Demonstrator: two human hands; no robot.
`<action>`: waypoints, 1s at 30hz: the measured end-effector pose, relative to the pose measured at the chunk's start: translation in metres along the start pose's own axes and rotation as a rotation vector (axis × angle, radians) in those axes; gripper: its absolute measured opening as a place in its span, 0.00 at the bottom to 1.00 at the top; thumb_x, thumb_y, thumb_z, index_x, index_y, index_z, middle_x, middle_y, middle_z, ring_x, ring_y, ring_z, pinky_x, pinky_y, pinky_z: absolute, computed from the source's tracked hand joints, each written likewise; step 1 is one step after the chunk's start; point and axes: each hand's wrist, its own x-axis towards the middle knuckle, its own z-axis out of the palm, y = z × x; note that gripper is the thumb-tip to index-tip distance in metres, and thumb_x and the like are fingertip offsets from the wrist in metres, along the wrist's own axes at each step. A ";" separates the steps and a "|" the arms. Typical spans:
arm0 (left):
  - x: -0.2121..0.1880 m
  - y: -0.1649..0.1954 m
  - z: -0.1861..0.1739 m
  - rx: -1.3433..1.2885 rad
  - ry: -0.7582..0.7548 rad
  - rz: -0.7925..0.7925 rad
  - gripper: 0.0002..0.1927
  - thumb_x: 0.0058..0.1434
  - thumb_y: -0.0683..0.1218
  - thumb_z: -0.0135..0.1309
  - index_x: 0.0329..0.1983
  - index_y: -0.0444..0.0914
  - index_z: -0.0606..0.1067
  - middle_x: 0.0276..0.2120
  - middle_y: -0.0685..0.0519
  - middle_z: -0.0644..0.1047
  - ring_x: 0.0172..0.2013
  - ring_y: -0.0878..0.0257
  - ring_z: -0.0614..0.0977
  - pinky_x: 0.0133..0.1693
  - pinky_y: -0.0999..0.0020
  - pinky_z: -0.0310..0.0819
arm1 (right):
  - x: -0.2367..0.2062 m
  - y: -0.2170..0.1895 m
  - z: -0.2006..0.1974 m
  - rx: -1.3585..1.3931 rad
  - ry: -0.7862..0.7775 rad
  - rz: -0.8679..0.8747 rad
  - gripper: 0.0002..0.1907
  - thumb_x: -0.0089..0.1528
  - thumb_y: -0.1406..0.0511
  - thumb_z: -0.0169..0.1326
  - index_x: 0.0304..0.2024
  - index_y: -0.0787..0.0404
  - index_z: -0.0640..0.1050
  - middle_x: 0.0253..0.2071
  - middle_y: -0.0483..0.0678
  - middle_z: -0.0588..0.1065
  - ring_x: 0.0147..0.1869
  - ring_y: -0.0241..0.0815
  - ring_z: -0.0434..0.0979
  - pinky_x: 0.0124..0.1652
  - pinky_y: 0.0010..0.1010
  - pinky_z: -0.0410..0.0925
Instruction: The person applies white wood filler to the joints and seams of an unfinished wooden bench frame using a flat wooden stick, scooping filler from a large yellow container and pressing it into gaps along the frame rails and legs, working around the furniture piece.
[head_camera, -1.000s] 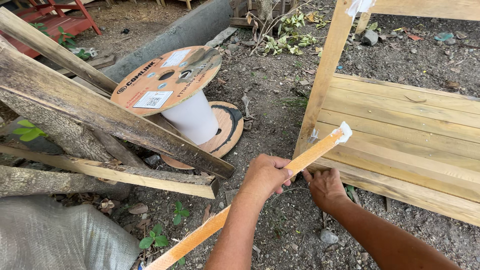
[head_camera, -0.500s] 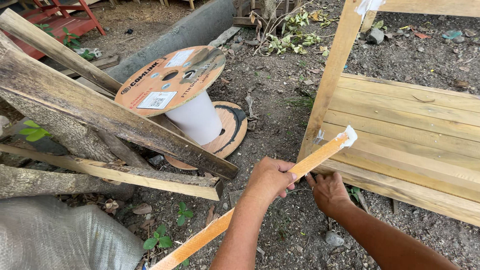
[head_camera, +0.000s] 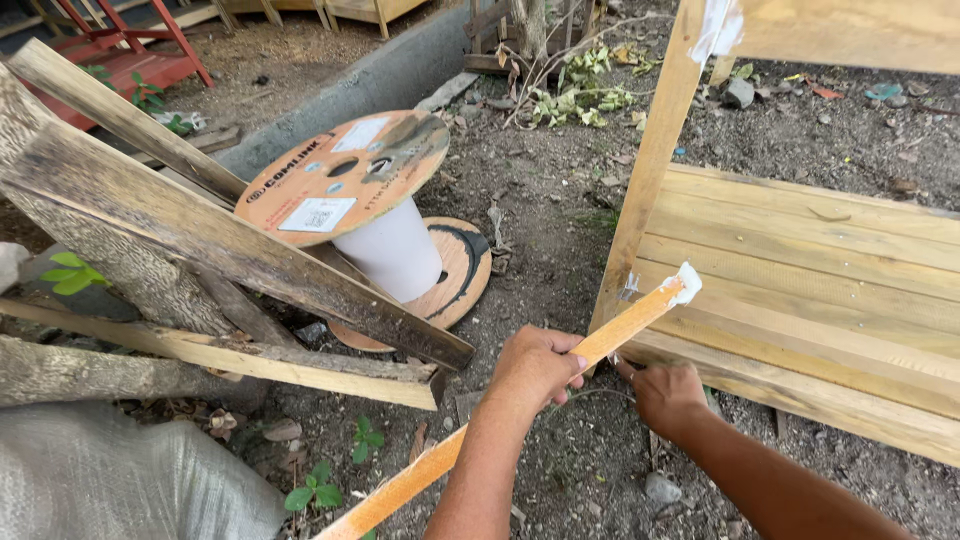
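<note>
gripping an orange wooden slat (head_camera: 520, 410) in a closed fist, the left hand (head_camera: 535, 370) aims its long axis up-right, white-smeared tip just beside the upright post (head_camera: 650, 170) of the pale wooden frame (head_camera: 800, 260), while the right hand (head_camera: 665, 395), fingers curled, sits below it near the ground.
</note>
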 end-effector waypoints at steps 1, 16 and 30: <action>0.002 -0.002 -0.001 0.010 0.002 -0.003 0.15 0.61 0.44 0.57 0.50 0.47 0.84 0.25 0.53 0.83 0.17 0.68 0.76 0.20 0.71 0.69 | -0.001 0.004 0.005 0.141 0.043 0.012 0.38 0.65 0.60 0.52 0.75 0.36 0.54 0.48 0.48 0.78 0.48 0.42 0.79 0.50 0.38 0.68; 0.020 -0.012 -0.006 -0.006 0.005 -0.064 0.16 0.62 0.45 0.59 0.53 0.48 0.83 0.27 0.54 0.83 0.18 0.69 0.77 0.20 0.73 0.70 | -0.025 0.026 -0.040 2.690 0.258 0.156 0.34 0.55 0.76 0.39 0.65 0.54 0.68 0.55 0.41 0.73 0.57 0.40 0.69 0.56 0.43 0.61; -0.001 0.010 -0.009 0.031 0.078 -0.032 0.17 0.62 0.45 0.59 0.54 0.50 0.82 0.27 0.54 0.84 0.18 0.70 0.77 0.21 0.72 0.70 | -0.040 0.009 -0.035 2.435 0.380 0.148 0.33 0.55 0.78 0.39 0.63 0.60 0.71 0.52 0.44 0.75 0.51 0.39 0.70 0.53 0.37 0.63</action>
